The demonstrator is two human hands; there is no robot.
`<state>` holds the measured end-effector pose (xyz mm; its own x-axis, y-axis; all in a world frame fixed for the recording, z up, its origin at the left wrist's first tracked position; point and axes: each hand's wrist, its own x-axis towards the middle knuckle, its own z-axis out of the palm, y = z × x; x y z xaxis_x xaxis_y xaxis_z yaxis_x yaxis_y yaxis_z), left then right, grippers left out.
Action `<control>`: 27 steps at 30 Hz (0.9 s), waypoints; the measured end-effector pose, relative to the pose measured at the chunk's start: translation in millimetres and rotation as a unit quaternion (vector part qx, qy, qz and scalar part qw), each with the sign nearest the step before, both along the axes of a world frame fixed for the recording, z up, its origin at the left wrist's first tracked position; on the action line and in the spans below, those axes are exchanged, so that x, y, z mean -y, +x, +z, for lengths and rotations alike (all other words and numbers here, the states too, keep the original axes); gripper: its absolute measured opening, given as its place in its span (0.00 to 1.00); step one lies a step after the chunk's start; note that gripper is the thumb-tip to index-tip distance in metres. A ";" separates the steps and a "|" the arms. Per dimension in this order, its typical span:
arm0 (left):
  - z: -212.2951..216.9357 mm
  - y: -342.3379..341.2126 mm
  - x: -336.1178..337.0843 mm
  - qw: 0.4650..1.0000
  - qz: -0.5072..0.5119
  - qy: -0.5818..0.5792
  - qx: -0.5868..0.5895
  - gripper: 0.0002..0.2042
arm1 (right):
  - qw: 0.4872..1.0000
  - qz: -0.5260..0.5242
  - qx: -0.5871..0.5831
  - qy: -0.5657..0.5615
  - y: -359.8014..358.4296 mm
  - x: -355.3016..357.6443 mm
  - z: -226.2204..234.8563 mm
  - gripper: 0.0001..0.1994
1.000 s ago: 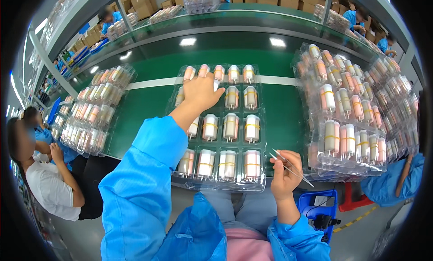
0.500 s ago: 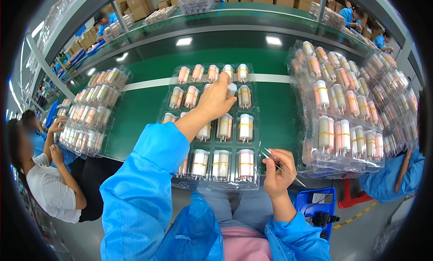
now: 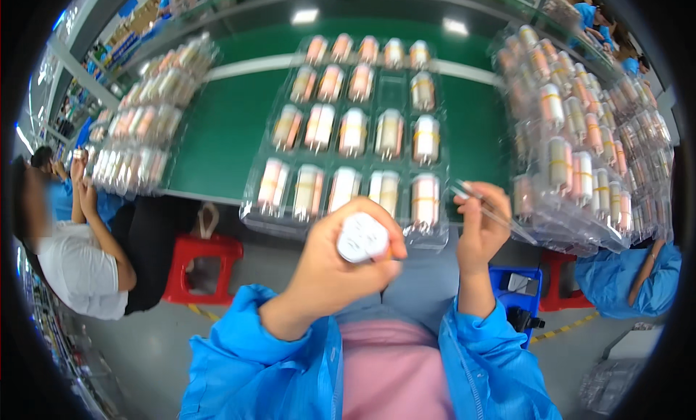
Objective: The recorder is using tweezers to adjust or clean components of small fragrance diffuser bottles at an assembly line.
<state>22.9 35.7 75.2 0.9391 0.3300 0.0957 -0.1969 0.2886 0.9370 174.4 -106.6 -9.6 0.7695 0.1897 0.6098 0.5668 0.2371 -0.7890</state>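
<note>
My left hand is drawn back close to my chest and grips a small cylindrical roll, its white end cap facing the camera. My right hand holds thin metal tweezers that point up and to the left, beside the front right corner of a clear plastic tray. That tray lies on the green table in front of me and holds rows of pinkish and white rolls. One pocket in its second row stands empty.
Stacked clear trays of the same rolls sit at the left and right. A seated person in a white top is at my left next to a red stool. A blue crate is below right, and another blue sleeve beyond it.
My left hand has lifted a roll out of the tray's upper rows and pulled it back toward my chest. My right hand with the tweezers stayed near the tray's corner.
</note>
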 end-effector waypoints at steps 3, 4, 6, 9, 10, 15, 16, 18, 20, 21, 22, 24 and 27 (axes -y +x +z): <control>-26.0 -6.3 21.7 0.996 0.041 0.081 0.010 0.14 | 0.995 -0.011 -0.094 0.013 -20.0 14.4 3.7 0.09; -32.2 -8.0 26.2 0.996 0.043 0.081 -0.001 0.13 | 0.993 0.005 -0.116 0.010 -27.1 20.1 4.5 0.10; -42.1 -12.4 33.8 0.995 0.043 0.085 -0.021 0.12 | 0.986 0.033 -0.160 0.008 -40.9 33.2 6.7 0.10; -48.5 -14.5 39.9 0.991 0.042 0.118 -0.046 0.11 | 0.983 0.084 -0.164 -0.005 -61.9 39.7 29.3 0.13; -51.3 -13.9 41.2 0.989 0.042 0.130 -0.047 0.11 | 0.981 0.109 -0.158 -0.007 -66.7 41.4 36.8 0.13; -50.5 -15.8 41.6 0.987 0.021 0.148 -0.055 0.10 | 0.969 0.211 -0.117 -0.058 -84.5 38.1 59.1 0.13; -50.1 -17.0 41.1 0.987 0.019 0.147 -0.059 0.10 | 0.965 0.225 -0.104 -0.085 -84.9 37.0 62.8 0.12; -49.1 -18.1 39.7 0.987 0.026 0.152 -0.051 0.10 | 0.954 0.256 -0.078 -0.136 -84.5 33.6 66.3 0.12; -50.8 -18.8 38.0 0.984 0.038 0.170 -0.042 0.10 | 0.953 0.259 -0.070 -0.142 -85.6 29.0 64.2 0.12; -51.7 -18.7 38.2 0.981 0.045 0.184 -0.037 0.10 | 0.953 0.260 -0.069 -0.142 -86.7 27.8 62.6 0.12; -52.6 -18.6 38.3 0.978 0.052 0.198 -0.033 0.10 | 0.952 0.261 -0.069 -0.142 -87.4 26.8 61.5 0.11; -54.0 -18.4 38.4 0.975 0.058 0.210 -0.029 0.11 | 0.953 0.251 -0.054 -0.160 -86.8 25.3 61.4 0.11; -56.6 -17.5 37.7 0.972 0.064 0.223 -0.019 0.11 | 0.952 0.245 -0.030 -0.179 -84.9 24.3 61.2 0.11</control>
<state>5.4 -2.0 18.6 0.8983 0.3789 0.2223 -0.1672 -0.1731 0.9706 89.5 -130.9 51.6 0.5669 0.7223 0.3962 0.4086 0.1711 -0.8965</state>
